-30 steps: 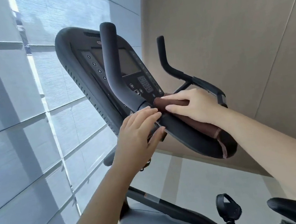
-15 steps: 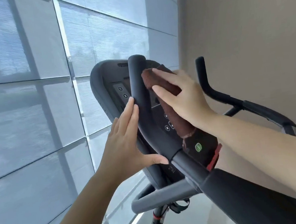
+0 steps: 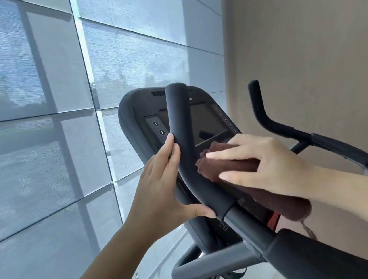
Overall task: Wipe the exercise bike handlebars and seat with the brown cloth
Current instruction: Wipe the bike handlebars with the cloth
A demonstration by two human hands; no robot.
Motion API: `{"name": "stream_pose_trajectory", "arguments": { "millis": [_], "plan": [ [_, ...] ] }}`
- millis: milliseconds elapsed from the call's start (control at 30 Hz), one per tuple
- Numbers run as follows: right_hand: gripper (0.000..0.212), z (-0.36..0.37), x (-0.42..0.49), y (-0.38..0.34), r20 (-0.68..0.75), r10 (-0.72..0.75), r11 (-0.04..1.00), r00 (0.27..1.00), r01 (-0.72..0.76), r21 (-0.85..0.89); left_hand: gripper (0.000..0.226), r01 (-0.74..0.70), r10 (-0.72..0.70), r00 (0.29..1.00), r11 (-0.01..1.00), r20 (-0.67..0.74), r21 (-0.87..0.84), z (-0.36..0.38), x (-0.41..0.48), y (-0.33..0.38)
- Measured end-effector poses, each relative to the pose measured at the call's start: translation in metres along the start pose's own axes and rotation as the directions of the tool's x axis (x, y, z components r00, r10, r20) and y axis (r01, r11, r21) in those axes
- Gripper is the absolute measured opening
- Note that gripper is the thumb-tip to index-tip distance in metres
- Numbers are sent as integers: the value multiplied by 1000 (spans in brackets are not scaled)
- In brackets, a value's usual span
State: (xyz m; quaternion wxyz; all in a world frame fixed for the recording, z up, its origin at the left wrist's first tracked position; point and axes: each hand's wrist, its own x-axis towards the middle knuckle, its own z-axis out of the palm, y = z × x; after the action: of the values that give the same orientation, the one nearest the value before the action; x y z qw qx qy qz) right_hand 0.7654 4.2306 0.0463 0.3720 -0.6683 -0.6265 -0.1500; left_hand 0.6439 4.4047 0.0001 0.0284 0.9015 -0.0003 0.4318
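Big window with see-through blinds [image 3: 37, 135] takes up the whole left side, and there's a plain beige wall [image 3: 306, 41] on the right. In between is the exercise bike's console [image 3: 129, 123], tilted back, with a dark screen [image 3: 206, 122] and a couple of numbered buttons on its left.

The left handlebar [image 3: 180, 116] is the nearer one. It's black and curves up right in front of the console. The right handlebar [image 3: 270, 125] is further right, over by the wall. A grey bar [image 3: 209, 264] runs across low down, under the console.

The brown cloth [image 3: 228, 166] sits against the right side of that left handlebar, around the bend, and its tail hangs down near the right forearm.

The right hand [image 3: 267, 161] lies flat on the cloth, fingers straight, pressing it into the bar. The left hand [image 3: 159, 189] is loose and not gripping anything. Its straight fingers lie along the left side of the same bar, and the thumb touches the grip lower down.
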Motion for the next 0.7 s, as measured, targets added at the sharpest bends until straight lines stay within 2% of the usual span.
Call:
{"name": "stream_pose_trajectory", "arguments": {
  "millis": [33, 100, 133, 200, 300, 400, 467, 533, 600, 633, 700],
  "plan": [
    [39, 1, 14, -1, -130, -3, 1000, 992, 3, -2, 120, -1, 1, 1000, 1000, 1, 0, -1, 0, 0],
    [40, 7, 47, -5, -388, 4, 1000, 922, -4, 0, 117, -4, 4, 1000, 1000, -3, -3, -2, 0, 0],
    [39, 11, 63, -7, -473, 11, 1000, 881, -7, 12, 118, -6, 6, 1000, 1000, -3, -10, -2, 0, -1],
    [40, 18, 86, -11, -526, 53, 997, 849, -16, 76, 118, -8, 8, 1000, 999, -7, -38, -1, -2, -2],
    [42, 22, 74, -8, -406, 80, 996, 910, -55, 73, 114, -17, 15, 999, 997, -38, -73, 1, -2, -5],
    [46, 23, 23, -1, -91, 46, 998, 995, -43, 38, 115, -30, 22, 997, 994, -73, -104, 5, -2, -7],
    [46, 22, -6, -2, 47, 81, 995, 996, -83, 57, 116, -42, 31, 996, 991, -83, -125, 8, -2, -9],
    [42, 14, -14, -3, 114, 87, 996, 990, -90, 22, 114, -45, 32, 995, 989, -94, -139, 9, -2, -10],
    [40, 8, -8, -6, 109, 48, 999, 993, -45, -30, 110, -58, 43, 993, 989, -107, -138, 12, -4, -12],
    [40, 7, -1, -7, 47, 22, 999, 999, -20, -48, 109, -67, 51, 993, 988, -111, -140, 14, -6, -13],
    [40, 12, 20, -10, -183, 9, 999, 983, -15, -34, 104, -85, 69, 991, 986, -116, -142, 17, -8, -17]
  ]
}}
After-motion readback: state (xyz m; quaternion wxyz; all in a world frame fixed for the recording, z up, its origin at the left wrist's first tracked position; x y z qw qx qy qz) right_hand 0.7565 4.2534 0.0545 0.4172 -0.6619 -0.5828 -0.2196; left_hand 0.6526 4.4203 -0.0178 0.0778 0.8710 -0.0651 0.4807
